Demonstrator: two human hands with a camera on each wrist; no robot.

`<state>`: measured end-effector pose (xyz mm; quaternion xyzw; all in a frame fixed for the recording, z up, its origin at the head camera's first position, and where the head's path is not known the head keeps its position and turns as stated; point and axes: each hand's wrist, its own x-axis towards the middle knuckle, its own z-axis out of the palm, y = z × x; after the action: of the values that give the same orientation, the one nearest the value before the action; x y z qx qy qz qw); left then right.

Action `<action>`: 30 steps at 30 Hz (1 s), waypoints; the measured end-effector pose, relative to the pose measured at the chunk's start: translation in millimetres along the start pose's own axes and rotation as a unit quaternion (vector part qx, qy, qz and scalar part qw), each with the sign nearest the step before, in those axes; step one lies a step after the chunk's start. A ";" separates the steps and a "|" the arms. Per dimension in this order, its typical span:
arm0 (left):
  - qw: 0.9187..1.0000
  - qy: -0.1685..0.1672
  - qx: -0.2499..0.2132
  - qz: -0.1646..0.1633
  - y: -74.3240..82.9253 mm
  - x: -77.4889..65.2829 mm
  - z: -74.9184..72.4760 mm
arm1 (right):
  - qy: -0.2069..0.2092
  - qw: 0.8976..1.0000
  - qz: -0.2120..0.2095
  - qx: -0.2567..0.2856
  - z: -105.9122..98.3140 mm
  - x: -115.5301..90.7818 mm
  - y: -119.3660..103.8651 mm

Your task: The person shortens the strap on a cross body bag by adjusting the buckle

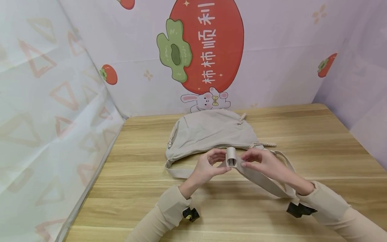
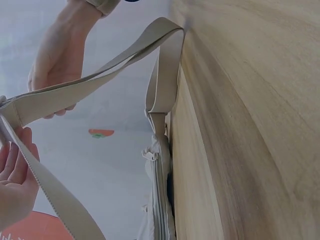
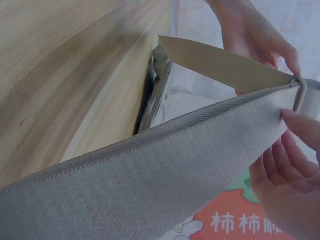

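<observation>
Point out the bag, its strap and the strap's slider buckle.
bag point(image 1: 208, 132), head view, middle of its body.
strap point(image 1: 263, 179), head view, stretch under right hand.
slider buckle point(image 1: 232, 157), head view, its raised loop.

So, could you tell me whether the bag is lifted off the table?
No, the bag lies flat on the table; both hands hold only its strap.

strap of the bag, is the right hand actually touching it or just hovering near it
Touching. In the right wrist view the right hand pinches the strap by the buckle, its fingertips pressed onto the webbing with no gap.
</observation>
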<state>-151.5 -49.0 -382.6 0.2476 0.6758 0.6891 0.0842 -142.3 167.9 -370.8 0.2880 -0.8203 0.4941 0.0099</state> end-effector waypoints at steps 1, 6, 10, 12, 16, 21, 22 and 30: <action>1.000 -0.002 0.000 0.003 -0.1 -0.3 -0.2 | -0.002 1.000 0.007 0.002 -0.4 -0.2 0.6; 1.000 -0.015 -0.006 0.019 -0.5 -2.7 -0.7 | -0.003 1.000 0.025 0.002 -2.0 -0.7 -0.4; 1.000 -0.012 -0.016 0.020 2.1 -4.7 -1.6 | -0.009 0.999 0.038 0.000 -4.5 -2.9 0.2; 1.000 -0.003 -0.020 0.018 4.9 -5.2 -2.8 | -0.011 0.999 0.046 -0.007 -6.6 -5.0 2.6; 0.999 0.013 -0.020 0.022 10.1 -5.6 -6.0 | -0.010 0.998 0.050 -0.028 -12.0 -11.5 10.1; 0.999 0.014 -0.003 0.035 12.6 -6.4 -8.1 | -0.015 0.997 0.054 -0.056 -20.5 -19.6 15.4; 0.999 0.013 0.004 0.035 12.6 -6.8 -8.0 | -0.016 0.996 0.057 -0.060 -21.9 -20.7 15.9; 0.999 -0.006 0.027 0.039 11.4 -7.8 -4.1 | -0.023 0.991 0.052 -0.120 -22.2 -22.1 16.2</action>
<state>-144.1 -56.9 -373.1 0.2804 0.6834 0.6718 0.0547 -137.6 201.8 -379.1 0.2532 -0.8873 0.3855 -0.0005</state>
